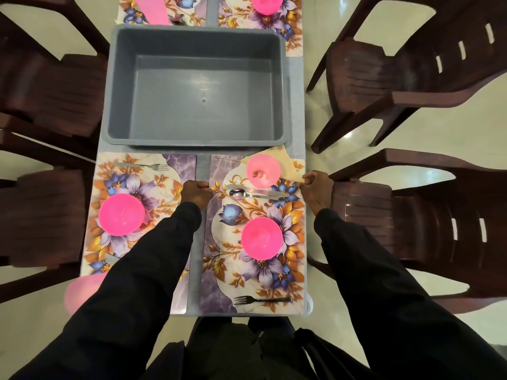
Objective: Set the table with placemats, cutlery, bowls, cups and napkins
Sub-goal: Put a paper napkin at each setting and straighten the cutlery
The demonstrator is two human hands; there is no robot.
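Left sleeve point(131, 283) hides the near part of the left placemat point(109, 242) and most of a pink cup point(79, 290). Far placemats point(288, 31) and far bowl point(267, 2) are cropped by the top edge. Grey tub point(197, 86) covers the napkin's point(285, 160) far edge.

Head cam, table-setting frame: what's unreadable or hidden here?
- Far placemats: cut off by the top edge and partly covered by the grey tub.
- Near-left placemat: lower corner hidden by the left sleeve.
- Napkin: mostly hidden behind the pink cup.
- Left hand: grip contents not visible.
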